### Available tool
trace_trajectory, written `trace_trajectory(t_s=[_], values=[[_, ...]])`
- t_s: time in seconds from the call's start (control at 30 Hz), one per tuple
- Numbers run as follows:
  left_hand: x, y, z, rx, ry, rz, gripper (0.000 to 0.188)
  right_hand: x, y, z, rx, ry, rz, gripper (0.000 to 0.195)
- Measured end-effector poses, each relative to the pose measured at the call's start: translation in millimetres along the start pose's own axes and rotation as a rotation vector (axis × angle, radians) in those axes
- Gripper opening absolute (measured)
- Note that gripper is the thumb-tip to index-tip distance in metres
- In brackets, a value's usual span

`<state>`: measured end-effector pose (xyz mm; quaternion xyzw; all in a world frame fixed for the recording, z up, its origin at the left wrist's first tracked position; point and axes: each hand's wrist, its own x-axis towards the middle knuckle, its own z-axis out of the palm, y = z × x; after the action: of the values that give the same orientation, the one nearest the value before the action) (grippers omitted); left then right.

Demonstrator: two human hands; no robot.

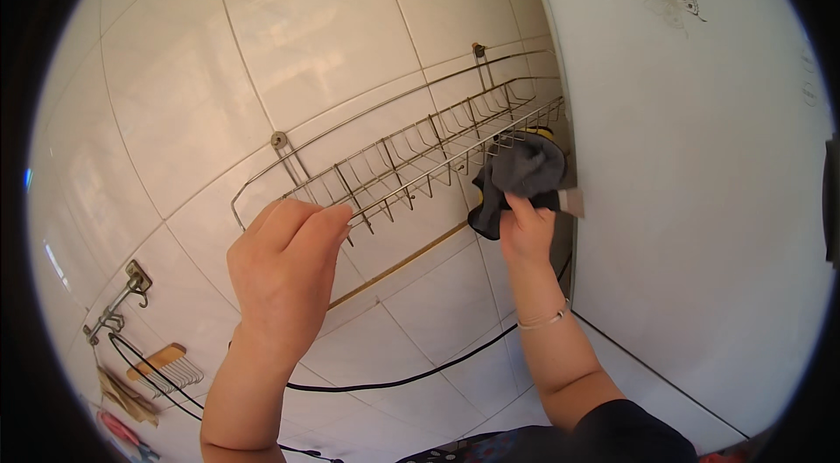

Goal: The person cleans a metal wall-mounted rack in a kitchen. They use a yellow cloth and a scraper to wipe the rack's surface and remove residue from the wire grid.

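Observation:
A long metal wire rack [420, 164] is fixed to the tiled wall. My left hand [289, 266] is closed on the near left end of this rack, its fingers around the wire rim. My right hand [528, 227] grips a dark grey cloth [528, 164] with a yellow edge, just under the right end of the rack. The cloth hangs in folds and part of it lies behind the rack's wires. A bracelet circles the right wrist.
A white panel with a butterfly print [689, 167] stands close on the right. A metal hook rail [118, 305] and a wooden comb-like piece with metal prongs [157, 361] hang at the lower left. A black cable [394, 381] crosses the lower wall.

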<state>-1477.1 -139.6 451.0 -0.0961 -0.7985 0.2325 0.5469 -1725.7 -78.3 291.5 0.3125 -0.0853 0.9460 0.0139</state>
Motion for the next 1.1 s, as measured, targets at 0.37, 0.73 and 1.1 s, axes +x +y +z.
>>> trace_trajectory(t_s=[0.37, 0.73, 1.1], values=[[-39.1, 87.6, 37.1, -0.472, -0.437, -0.144, 0.063, -104.7, -63.9, -10.9, -0.373, -0.330, 0.367, 0.037], [19.6, 77.3, 13.1, -0.512, -0.677, 0.181, 0.048, -99.9, -120.9, -32.1, -0.118, -0.499, 0.634, 0.032], [197.6, -32.4, 74.7, 0.095, -0.004, 0.196, 0.046, -78.6, -111.0, -60.9, -0.206, -0.338, 0.627, 0.019]])
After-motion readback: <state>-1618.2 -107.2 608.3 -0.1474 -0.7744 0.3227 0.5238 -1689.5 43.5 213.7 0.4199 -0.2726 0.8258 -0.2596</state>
